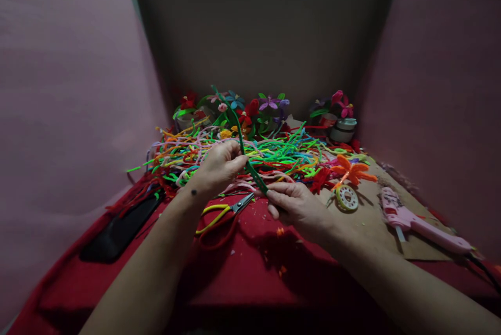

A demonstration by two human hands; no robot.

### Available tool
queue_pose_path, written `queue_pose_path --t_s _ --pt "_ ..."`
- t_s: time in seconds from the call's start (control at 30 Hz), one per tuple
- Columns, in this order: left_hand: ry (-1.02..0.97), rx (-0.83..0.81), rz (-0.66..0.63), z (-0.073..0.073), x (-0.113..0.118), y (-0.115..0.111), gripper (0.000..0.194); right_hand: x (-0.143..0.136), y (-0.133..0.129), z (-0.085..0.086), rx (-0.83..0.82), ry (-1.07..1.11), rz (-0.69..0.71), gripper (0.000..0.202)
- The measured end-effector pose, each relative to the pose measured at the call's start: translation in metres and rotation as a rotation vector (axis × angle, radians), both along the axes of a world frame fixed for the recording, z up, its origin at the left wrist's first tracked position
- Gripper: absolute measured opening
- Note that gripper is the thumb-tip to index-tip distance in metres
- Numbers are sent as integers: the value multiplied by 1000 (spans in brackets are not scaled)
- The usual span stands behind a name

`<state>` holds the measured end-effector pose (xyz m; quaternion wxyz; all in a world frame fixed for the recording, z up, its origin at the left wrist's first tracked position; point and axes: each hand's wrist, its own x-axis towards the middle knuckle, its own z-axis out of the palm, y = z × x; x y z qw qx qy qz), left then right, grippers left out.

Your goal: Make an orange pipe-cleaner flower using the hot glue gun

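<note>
A dark green pipe cleaner (240, 134) runs slantwise between my two hands, its far end rising toward the flowers at the back. My left hand (225, 165) pinches it partway along. Its near end sits between the thumb and fingers of my right hand (293, 202), lower and to the right. Whether it is one strand or several side by side, I cannot tell. Just below the hands lie scissors (219, 215) with yellow handles, blades pointing right. Behind the hands spreads a tangled heap of many-coloured pipe cleaners (282, 155).
Pipe-cleaner flowers (269, 103) in small pots line the back. A pink glue gun (422, 225) rests on cardboard (370, 220) at right, near an orange flower (350, 170) and a yellow round spool (347, 198). A black phone-like slab (117, 233) lies left on the red cloth (242, 288).
</note>
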<state>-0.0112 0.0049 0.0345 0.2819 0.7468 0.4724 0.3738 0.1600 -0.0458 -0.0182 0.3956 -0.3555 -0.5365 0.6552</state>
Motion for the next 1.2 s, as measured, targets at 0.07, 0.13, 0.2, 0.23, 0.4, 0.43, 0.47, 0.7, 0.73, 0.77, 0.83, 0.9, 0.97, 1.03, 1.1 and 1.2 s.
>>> queue_pose_path --t_s 0.07,0.13,0.2,0.23,0.4,0.43,0.47,0.7,0.73,0.77,0.83,0.9,0.97,1.03,1.1,1.2 --pt "25 12 19 -2 2 -1 16 2 0 -2 11 -25 63 25" --pt "54 5 25 -2 4 -3 18 3 0 -3 15 -35 136 29" --pt "64 -40 26 0 5 -5 18 5 -1 -3 5 -34 180 28" --pt "61 -75 29 1 5 -6 18 5 -1 -3 -2 -30 194 27" --pt "28 -182 16 7 6 -7 19 -1 1 1 27 -54 183 23" --pt "20 -186 5 7 7 -7 19 -2 2 2 31 -61 155 24" --pt "14 -187 0 6 7 -7 18 -4 3 2 32 -63 118 25" --pt "-21 -204 9 0 11 -8 16 -12 0 4 98 -89 -80 24" --pt "-33 -212 5 0 12 -9 16 -12 -1 3 91 -86 -63 23" --pt "-44 -222 -5 1 13 -10 16 -12 -1 3 69 -75 -30 22" --pt "-56 -235 -27 2 15 -13 17 -9 -1 1 -12 -52 51 22" --pt "-44 -236 -31 4 16 -15 18 -5 0 -1 -82 -45 105 27" --pt "-17 -233 -20 5 15 -15 19 -1 3 -2 -79 -85 123 29" --pt "0 -244 -19 5 13 -14 20 3 5 -1 53 -173 96 30" --pt "11 -262 -47 5 11 -13 20 6 6 3 323 -269 -42 32" --pt "32 -316 -164 4 8 -14 20 8 8 11 842 -399 -332 35"
